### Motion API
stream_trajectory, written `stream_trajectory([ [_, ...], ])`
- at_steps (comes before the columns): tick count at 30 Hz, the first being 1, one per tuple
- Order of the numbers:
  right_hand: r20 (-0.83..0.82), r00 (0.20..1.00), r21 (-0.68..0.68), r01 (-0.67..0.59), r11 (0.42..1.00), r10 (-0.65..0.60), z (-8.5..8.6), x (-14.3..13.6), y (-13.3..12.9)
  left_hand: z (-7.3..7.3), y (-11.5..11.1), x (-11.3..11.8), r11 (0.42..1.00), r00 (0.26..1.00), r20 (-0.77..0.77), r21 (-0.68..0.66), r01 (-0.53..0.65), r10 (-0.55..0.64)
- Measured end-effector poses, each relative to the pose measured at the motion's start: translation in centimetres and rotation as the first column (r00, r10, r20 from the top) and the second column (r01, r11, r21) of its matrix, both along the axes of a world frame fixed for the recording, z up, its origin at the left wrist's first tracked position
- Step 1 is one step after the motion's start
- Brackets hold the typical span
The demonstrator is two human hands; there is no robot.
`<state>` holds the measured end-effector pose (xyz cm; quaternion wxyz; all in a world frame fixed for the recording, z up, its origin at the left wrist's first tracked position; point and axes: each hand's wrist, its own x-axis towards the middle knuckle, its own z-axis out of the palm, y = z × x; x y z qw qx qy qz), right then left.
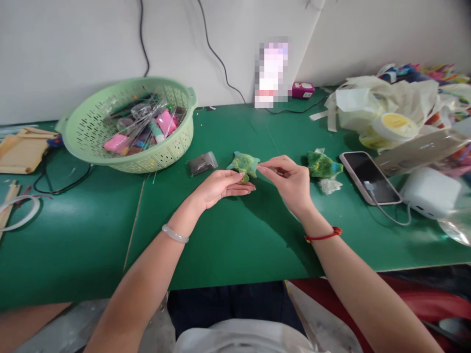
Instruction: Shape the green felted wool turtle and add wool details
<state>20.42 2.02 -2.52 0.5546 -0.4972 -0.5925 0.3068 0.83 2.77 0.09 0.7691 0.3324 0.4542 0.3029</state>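
My left hand (226,188) is closed around the near side of a small green and blue fuzzy turtle-shaped piece (246,163), thumb on top and fingers beneath. The piece is held above the table. My right hand (289,177) pinches thumb and forefinger together at its blue right tip; whether anything thin sits between them is too small to tell. A second green and blue turtle-shaped piece (322,164) lies to the right of my right hand, next to crumpled clear plastic (329,186). To the left is a small clear packet with dark contents (202,163).
A pale green basket (172,154) of clay packs and wires stands at the back left. On the right are a phone (368,176) with a cable, a white charger block (430,192) and plastic bags (390,93). A purple box (303,90) sits by the wall.
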Motion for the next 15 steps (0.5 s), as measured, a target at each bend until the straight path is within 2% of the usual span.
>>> stream_trajectory([
  [2,0.007,1.0,-0.019,-0.013,1.0,0.013,0.1,-0.1,0.0,0.0,-0.1,0.0,1.0,1.0,-0.016,0.019,0.008,-0.007],
  [7,-0.004,0.999,-0.034,-0.035,0.999,0.035,-0.2,-0.3,0.0,0.0,-0.4,0.6,0.993,0.994,-0.078,0.095,-0.069,0.077],
  [11,-0.021,0.999,-0.035,-0.04,0.999,0.039,-0.6,-0.5,0.3,-0.1,-0.6,0.9,0.991,0.994,-0.086,0.125,-0.05,0.061],
  [15,-0.082,0.996,-0.095,-0.05,0.994,0.042,-1.1,-0.6,0.6,-0.1,-0.7,1.0,0.986,0.992,-0.096,0.155,-0.061,0.076],
])
